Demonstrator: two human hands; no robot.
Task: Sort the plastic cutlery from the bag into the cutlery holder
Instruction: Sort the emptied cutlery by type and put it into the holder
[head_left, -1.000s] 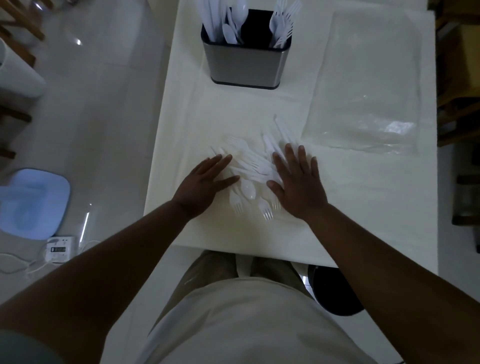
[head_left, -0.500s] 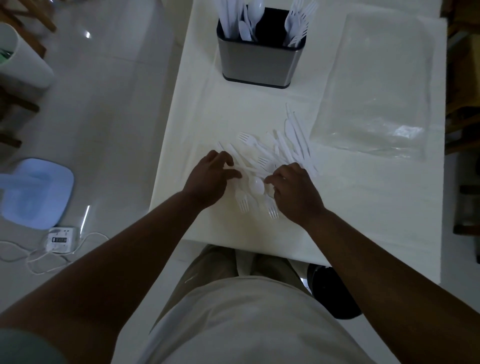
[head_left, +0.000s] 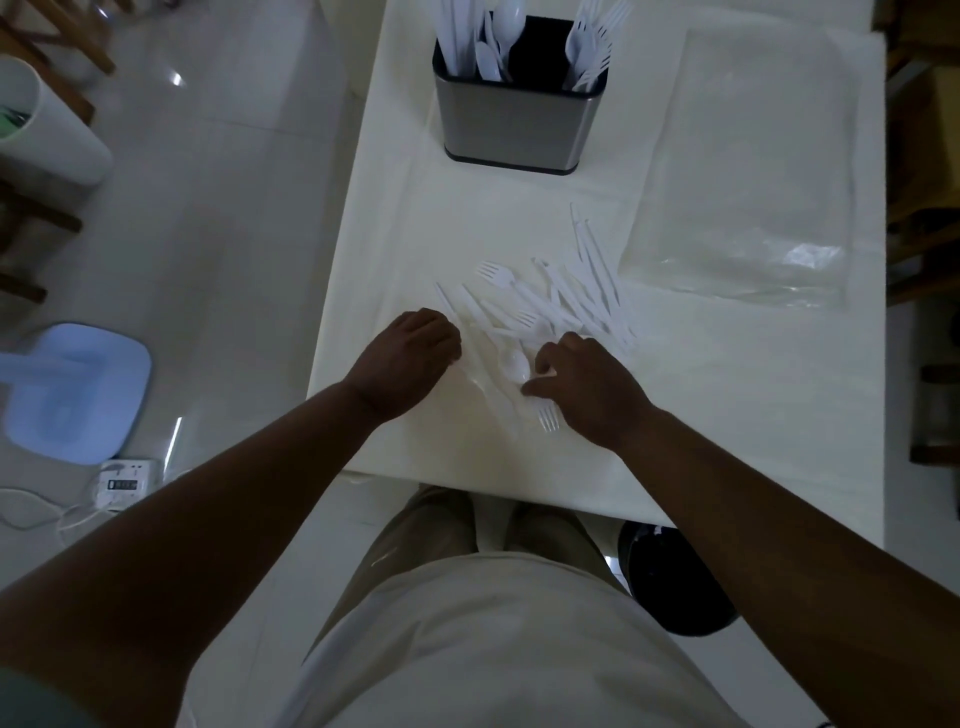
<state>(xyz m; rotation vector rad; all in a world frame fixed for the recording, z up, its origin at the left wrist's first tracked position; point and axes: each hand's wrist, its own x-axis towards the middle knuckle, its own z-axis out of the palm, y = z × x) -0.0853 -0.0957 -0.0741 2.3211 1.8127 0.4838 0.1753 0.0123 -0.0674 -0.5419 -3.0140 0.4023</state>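
Observation:
A loose pile of white plastic cutlery (head_left: 550, 306) lies on the white table (head_left: 727, 405), with forks, knives and a spoon (head_left: 514, 364) mixed together. My left hand (head_left: 410, 353) rests at the pile's left edge with its fingers curled under; whatever they hold is hidden. My right hand (head_left: 587, 384) sits at the near right of the pile, thumb and forefinger closed around the spoon's bowl. A fork (head_left: 548, 415) pokes out from under it. The steel cutlery holder (head_left: 514, 130) stands at the far end, with cutlery upright in its left and right compartments.
A flat clear plastic bag (head_left: 743, 182) lies right of the holder. The table's near edge is just behind my wrists. On the floor to the left are a blue scale (head_left: 67, 389), a small timer (head_left: 122, 483) and a white bin (head_left: 36, 124).
Both hands went from lying flat on the pile to curled fingers, and drew back a little toward me. The right thumb and forefinger closed on the spoon.

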